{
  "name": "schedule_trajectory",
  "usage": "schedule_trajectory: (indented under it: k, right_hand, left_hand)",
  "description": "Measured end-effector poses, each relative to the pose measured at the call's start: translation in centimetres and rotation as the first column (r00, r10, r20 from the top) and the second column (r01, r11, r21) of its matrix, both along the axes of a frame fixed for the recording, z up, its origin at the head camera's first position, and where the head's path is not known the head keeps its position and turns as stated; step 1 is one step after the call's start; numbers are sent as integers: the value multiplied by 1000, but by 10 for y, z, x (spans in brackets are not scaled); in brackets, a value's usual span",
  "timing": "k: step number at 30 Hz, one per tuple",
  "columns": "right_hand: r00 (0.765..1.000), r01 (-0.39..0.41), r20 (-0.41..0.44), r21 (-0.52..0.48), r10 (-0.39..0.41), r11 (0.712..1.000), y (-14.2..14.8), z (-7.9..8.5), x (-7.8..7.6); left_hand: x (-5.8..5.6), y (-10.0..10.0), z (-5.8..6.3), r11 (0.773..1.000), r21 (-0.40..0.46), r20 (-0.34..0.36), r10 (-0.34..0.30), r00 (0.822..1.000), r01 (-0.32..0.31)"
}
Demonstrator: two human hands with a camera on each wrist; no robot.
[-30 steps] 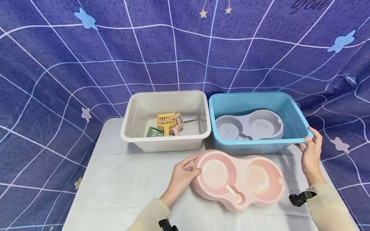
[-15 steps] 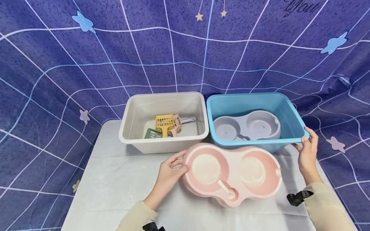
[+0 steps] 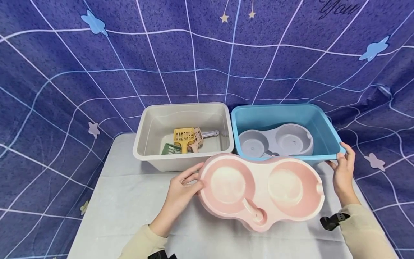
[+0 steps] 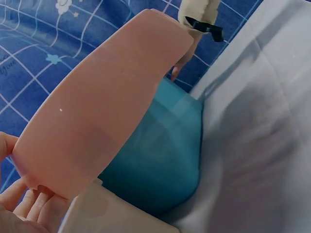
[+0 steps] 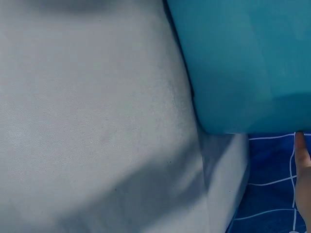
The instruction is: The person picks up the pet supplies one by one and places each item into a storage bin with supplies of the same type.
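Note:
A pink double pet bowl point(image 3: 262, 169) is held up off the table in front of the two bins. My left hand point(image 3: 182, 189) grips its left end, thumb on the near side and fingers behind. In the left wrist view the bowl's smooth pink side point(image 4: 97, 102) fills much of the picture, with the left hand's fingers under one end. My right hand point(image 3: 345, 174) grips the front right corner of the blue bin point(image 3: 336, 144). Inside that bin lies a grey double pet bowl point(image 3: 273, 136). The pink bowl overlaps the blue bin's front rim in the head view.
Left of the blue bin stands a beige bin point(image 3: 155, 158) holding a yellow litter scoop point(image 3: 184, 136), a green one point(image 3: 171, 149), and a pinkish one point(image 3: 196, 140). Both bins sit at the back of the white-covered table point(image 3: 119, 201), before a purple-blue curtain point(image 3: 207, 46).
My left hand has lifted the pink bowl and moved it left and toward the bins; its right end has risen latest. The right hand stays at the blue bin's corner.

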State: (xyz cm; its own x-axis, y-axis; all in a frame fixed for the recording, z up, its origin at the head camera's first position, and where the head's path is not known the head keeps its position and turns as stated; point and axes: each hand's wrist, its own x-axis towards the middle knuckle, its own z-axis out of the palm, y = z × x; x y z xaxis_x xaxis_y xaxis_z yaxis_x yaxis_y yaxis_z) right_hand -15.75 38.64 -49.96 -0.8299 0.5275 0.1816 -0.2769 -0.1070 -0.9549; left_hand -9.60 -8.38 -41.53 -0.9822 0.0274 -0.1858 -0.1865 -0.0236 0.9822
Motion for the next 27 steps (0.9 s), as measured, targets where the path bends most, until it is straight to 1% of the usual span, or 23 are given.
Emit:
schedule_trajectory:
  k: [3, 8, 11, 13, 18, 24, 27]
  right_hand:
    - [1000, -2, -7, -9, 2, 1000, 0, 0, 0]
    - [1000, -2, -1, -2, 2, 1000, -1, 0, 1]
    - [1000, -8, -2, -5, 8, 1000, -1, -1, 1]
    - [1000, -13, -4, -1, 13, 1000, -2, -1, 1]
    - [1000, -16, -18, -1, 16, 1000, -2, -1, 1]
    - [1000, -8, -15, 14, 9, 1000, -2, -1, 1]
    - [1000, -7, -12, 23, 7, 1000, -2, 0, 0]
  left_hand:
    - [-1, -2, 5, 999, 35, -1, 3, 1000, -3]
    - [-5, -5, 12, 998, 67, 33, 13, 999, -15]
    - [-7, -7, 15, 997, 80, 55, 18, 998, -23]
    - [-8, -8, 19, 996, 81, 55, 24, 998, -28]
    - [-15, -7, 26, 997, 73, 22, 39, 999, -40]
    - [-24, -4, 33, 994, 103, -7, 43, 999, -42]
    - [-29, -3, 35, 994, 100, -24, 50, 998, -47]
